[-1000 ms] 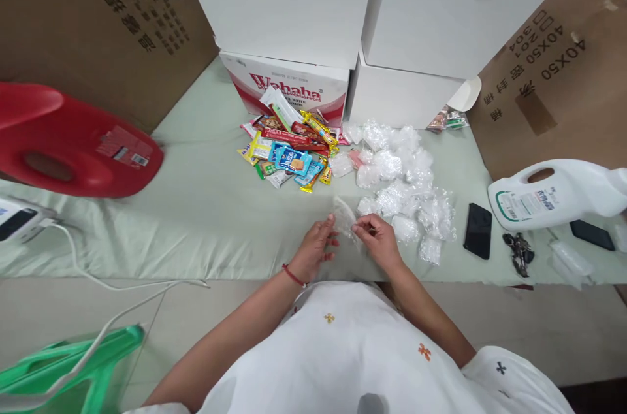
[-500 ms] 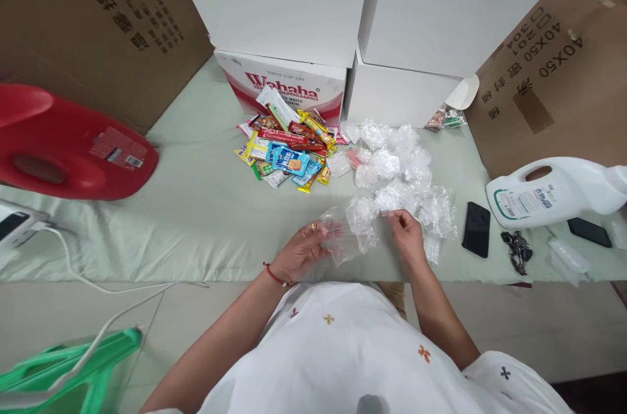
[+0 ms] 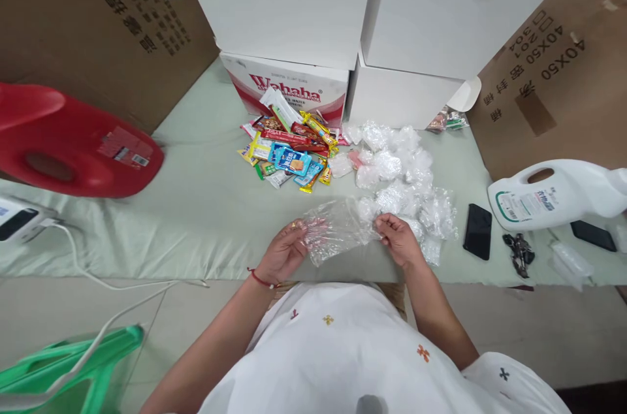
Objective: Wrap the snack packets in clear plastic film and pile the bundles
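Note:
A clear plastic bag point(image 3: 336, 231) is stretched flat between my two hands, just above the front of the table. My left hand point(image 3: 283, 251) pinches its left end. At the right end, the fingers of my right hand point(image 3: 398, 239) are closed on the bag's edge. Behind that hand lies a heap of crumpled clear plastic bags point(image 3: 392, 166), touching or nearly touching the held one. Further back and to the left is a pile of wrapped snacks point(image 3: 294, 146) in red, blue, yellow and green packets.
White boxes point(image 3: 279, 2) stand along the back, above a Wahaha carton point(image 3: 298, 87). A red jug point(image 3: 83, 146) lies at left, a white detergent bottle point(image 3: 543, 195) at right. Near it are a black phone point(image 3: 477, 231) and keys point(image 3: 518, 254). A green stool point(image 3: 98, 362) is below left.
My left hand has moved left and my right hand slightly left, onto the bag's right end. The bag, bunched before, is now spread out between both hands.

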Demonstrator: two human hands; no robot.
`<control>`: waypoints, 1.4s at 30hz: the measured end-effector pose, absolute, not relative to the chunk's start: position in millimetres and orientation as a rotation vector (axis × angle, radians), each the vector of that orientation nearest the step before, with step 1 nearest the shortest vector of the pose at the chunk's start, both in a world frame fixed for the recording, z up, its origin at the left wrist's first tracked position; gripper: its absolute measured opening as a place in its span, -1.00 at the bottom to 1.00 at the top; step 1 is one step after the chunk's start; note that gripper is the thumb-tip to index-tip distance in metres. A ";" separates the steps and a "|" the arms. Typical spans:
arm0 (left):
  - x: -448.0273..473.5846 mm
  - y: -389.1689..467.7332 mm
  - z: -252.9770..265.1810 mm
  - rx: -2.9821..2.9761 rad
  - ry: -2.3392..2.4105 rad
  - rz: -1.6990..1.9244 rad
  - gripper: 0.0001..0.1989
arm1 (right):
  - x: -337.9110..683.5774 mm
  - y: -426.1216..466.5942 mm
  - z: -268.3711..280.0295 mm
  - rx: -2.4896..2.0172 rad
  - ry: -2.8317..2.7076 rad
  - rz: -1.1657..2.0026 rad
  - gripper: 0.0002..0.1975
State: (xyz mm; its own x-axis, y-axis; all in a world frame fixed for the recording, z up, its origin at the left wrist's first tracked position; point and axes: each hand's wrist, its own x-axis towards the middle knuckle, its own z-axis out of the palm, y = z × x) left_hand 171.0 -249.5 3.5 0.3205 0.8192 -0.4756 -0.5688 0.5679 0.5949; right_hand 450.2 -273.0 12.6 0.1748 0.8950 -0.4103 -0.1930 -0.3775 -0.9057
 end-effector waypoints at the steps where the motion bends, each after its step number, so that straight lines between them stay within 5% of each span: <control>1: 165.5 -249.0 3.7 0.333 0.855 0.959 -0.69 | 457.3 -273.4 14.9 -1.474 -0.687 1.363 -0.52; 12: 122.7 -241.3 -14.7 0.697 1.333 1.048 -0.51 | 472.1 -292.2 10.6 -1.551 -0.949 1.269 -0.56; 17: 133.9 -252.2 12.1 1.125 1.819 1.408 -0.67 | 452.1 -303.4 23.9 -1.439 -1.386 0.970 -0.82; 19: 154.3 -262.4 29.0 1.152 1.607 1.299 -0.72 | 443.9 -308.1 31.8 -1.334 -1.609 0.839 -0.81; 25: 222.5 -277.6 41.3 0.669 0.962 0.608 -0.45 | 427.0 -320.4 39.0 -1.101 -1.985 0.653 -0.68; 30: 233.5 -269.8 33.0 0.880 1.062 0.804 -0.60 | 431.3 -332.0 37.9 -1.096 -2.072 0.726 -0.71; 34: 225.5 -269.2 37.0 1.035 1.025 0.953 -0.66 | 447.5 -324.4 34.6 -1.405 -1.615 0.729 -0.74; 39: 227.0 -276.4 43.3 1.216 1.005 0.900 -0.66 | 429.4 -293.0 23.5 -1.453 -1.521 0.913 -0.23; 42: 226.0 -276.8 44.9 1.266 1.025 0.915 -0.69 | 406.0 -277.3 20.9 -1.410 -1.589 0.844 -0.49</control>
